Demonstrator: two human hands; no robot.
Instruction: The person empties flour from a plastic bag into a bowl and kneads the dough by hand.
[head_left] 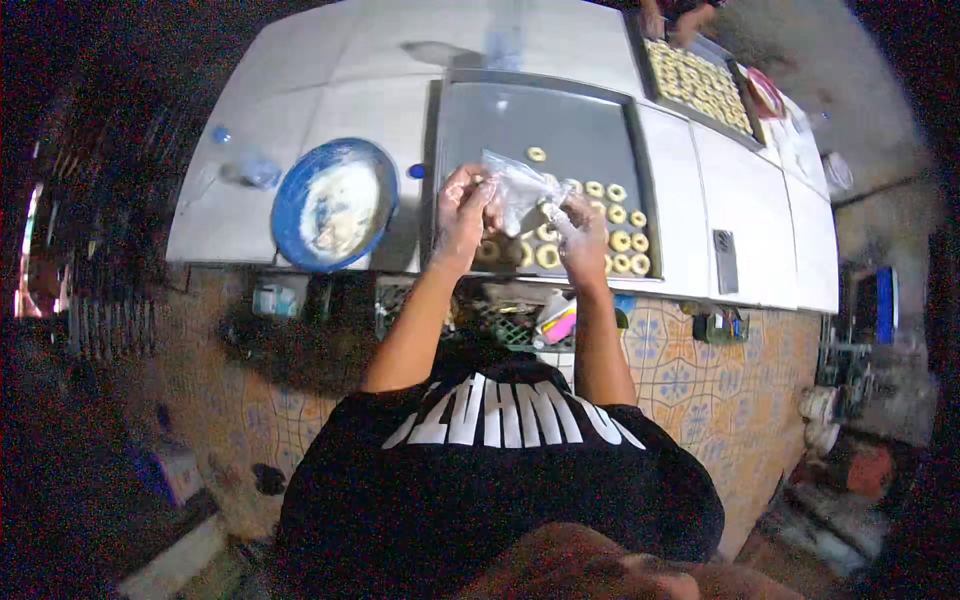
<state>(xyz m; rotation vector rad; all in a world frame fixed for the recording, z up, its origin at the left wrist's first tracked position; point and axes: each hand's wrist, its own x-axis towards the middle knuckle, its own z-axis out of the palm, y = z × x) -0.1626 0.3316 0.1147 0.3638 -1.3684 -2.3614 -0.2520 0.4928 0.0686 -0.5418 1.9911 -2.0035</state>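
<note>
A clear plastic bag [512, 192] is held up over a metal tray [535, 110]. My left hand [467, 215] grips the bag's left side with curled fingers. My right hand [582, 232] pinches its right side; a small pale piece, too small to make out, is at those fingertips. Both hands look dusted with white powder. Rows of pale dough rings [621, 240] lie on the tray under and around my hands, partly hidden by them and the bag. One ring [536, 154] sits apart, farther back.
Left stands a blue basin [295, 195] with white powder. A phone [726, 260] lies right on the white tiled table [360, 50]. A co-worker's hand [685, 28] is at a second tray of rings [697, 86], beside a red-rimmed container [765, 92]. Crates [505, 330] sit below the near edge.
</note>
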